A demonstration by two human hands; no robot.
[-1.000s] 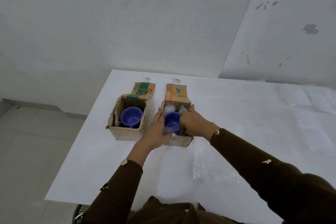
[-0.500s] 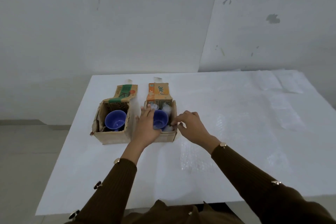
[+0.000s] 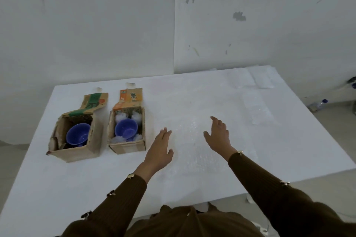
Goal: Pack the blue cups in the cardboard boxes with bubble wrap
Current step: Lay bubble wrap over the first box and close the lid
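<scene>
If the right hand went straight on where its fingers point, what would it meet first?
Probably only the clear bubble wrap sheet lying flat on the white table, just ahead of the right hand. The orange-flapped cardboard box sits to its left, outside that line. Its height above the sheet is unclear.

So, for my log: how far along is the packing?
Done: the orange-flap box holds a cup among bubble wrap wads. In hand: left hand and right hand hover open over the bubble wrap sheet. Left: the green-flap box shows no wrap round its cup.
</scene>
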